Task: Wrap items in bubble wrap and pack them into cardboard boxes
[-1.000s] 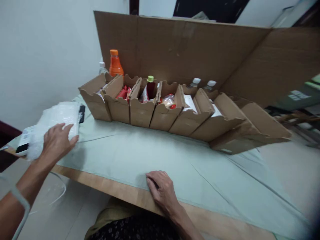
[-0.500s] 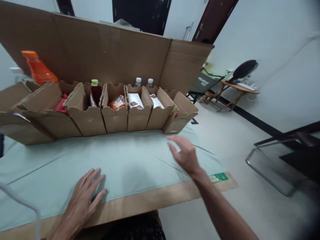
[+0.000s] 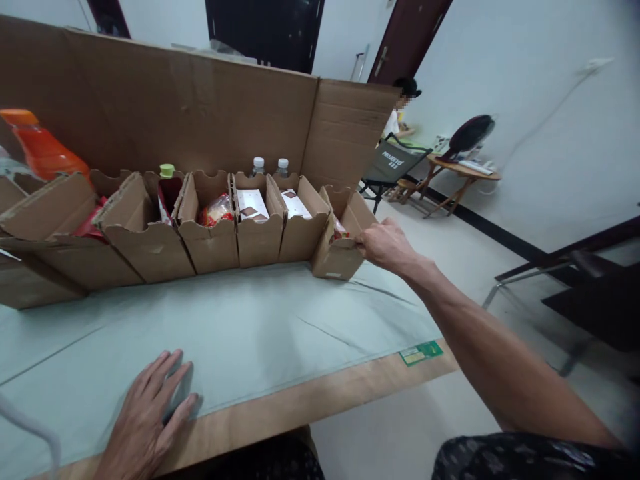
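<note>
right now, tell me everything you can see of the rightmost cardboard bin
The rightmost bin looks like brown cardboard: open top, notched rim, a small pale label low in front. It stands upright on the green cloth, a partly red packet inside, the right hand curled onto its upper front right corner.

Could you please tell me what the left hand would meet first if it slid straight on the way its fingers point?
Across the pale green cloth, the left hand would probably meet the front of the cardboard box holding the red-and-clear packet, though depth makes the exact box uncertain.
</note>
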A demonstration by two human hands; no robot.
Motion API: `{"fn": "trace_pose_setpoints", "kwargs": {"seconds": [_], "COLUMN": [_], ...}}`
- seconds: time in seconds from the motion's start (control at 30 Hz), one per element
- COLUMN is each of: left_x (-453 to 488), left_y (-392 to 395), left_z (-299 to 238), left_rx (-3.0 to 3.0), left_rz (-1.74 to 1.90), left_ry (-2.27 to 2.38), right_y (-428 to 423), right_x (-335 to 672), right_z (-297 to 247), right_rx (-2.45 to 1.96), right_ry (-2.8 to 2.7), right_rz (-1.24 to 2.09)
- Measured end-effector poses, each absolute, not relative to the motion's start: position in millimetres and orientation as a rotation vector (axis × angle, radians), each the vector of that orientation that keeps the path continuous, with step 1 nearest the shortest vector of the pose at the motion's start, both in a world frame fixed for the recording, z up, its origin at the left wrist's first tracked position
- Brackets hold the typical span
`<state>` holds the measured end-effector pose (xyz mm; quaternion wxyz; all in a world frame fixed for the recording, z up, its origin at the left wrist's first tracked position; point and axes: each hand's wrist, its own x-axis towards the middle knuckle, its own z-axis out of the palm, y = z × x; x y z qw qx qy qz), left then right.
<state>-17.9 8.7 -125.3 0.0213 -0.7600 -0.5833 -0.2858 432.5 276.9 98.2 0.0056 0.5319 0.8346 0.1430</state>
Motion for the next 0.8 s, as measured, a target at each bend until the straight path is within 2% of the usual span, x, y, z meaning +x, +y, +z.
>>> {"fn": "trace_pose_setpoints", "kwargs": {"seconds": [0.17, 0.23, 0.3, 0.37, 0.4, 0.5, 0.53, 0.57, 0.67, 0.73, 0.8], "left_x": [-16.3, -6.2, 11.2, 31.6, 41.3, 65.0, 72.0, 79.0, 99.9, 108.0, 104.9], "left_y": [5.5, 6.3, 8.8, 12.8, 15.3, 23.7, 26.4, 28.9, 36.9, 46.0, 61.0], "left_z": [-121.9, -115.1, -104.5, -93.7, -89.8, -89.6, -93.4, -98.3, -112.3, -113.0, -103.2], "left_rx": [-2.359, -2.385, -2.437, -2.494, -2.52, -2.559, -2.57, -2.586, -2.629, -2.554, -2.389], "left_rz": [-0.956, -1.002, -1.057, -1.123, -1.155, -1.24, -1.255, -1.27, -1.409, -1.592, -1.761], "left_ry": [-1.813, -1.813, -1.824, -1.857, -1.883, -1.996, -2.034, -2.059, -2.091, -2.184, -2.297], "right_y": [234.2, 219.8, 203.4, 182.1, 169.8, 131.5, 120.1, 110.3, 97.3, 106.9, 128.8], "right_x": [372.9, 341.9, 327.1, 339.0, 354.6, 418.1, 436.0, 448.2, 443.7, 414.5, 380.4], "right_z": [115.2, 131.4, 149.8, 159.3, 156.6, 108.4, 80.9, 50.7, -29.9, -55.5, -56.6], "right_rx": [1.432, 1.308, 1.262, 1.437, 1.648, 2.813, 3.114, 3.224, 2.919, 2.855, 2.777], "right_ry": [2.702, 2.809, 2.947, 3.09, 3.16, 3.136, 2.959, 2.773, 2.622, 2.535, 2.483], "right_rz": [0.179, -0.143, -0.603, -1.016, -1.102, -0.868, -0.91, -1.13, -1.886, -2.131, -2.306]}}
